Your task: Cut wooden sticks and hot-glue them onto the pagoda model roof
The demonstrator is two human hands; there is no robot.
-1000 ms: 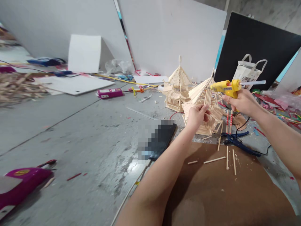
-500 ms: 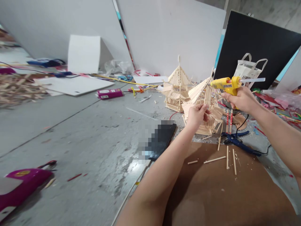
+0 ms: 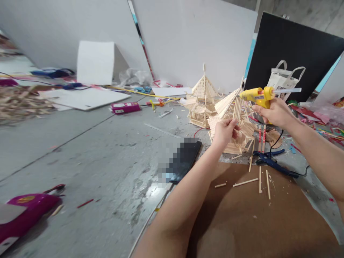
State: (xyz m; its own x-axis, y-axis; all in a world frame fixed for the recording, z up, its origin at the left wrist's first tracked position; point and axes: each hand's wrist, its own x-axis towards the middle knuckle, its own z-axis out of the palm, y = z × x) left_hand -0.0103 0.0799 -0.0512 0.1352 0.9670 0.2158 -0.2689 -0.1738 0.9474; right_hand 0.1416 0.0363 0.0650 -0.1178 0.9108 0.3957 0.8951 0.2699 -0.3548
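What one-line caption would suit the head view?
Right hand aims a yellow glue gun at a stick model while the left hand steadies its roof.

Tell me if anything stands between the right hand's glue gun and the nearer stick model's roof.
Nothing visible does: the glue gun has its tip right by the roof. The left hand sits below that tip, by the roof's lower part.

Even, cool, moderately bright light. A white glare spot shines on the floor (image 3: pixel 120 161) beyond the left forearm (image 3: pixel 185 200), which has a soft shadow to its right. Far left of the hands, the stick pile (image 3: pixel 21 102) is smeared; coarse pixel blocks cover part of the phone (image 3: pixel 186 161).
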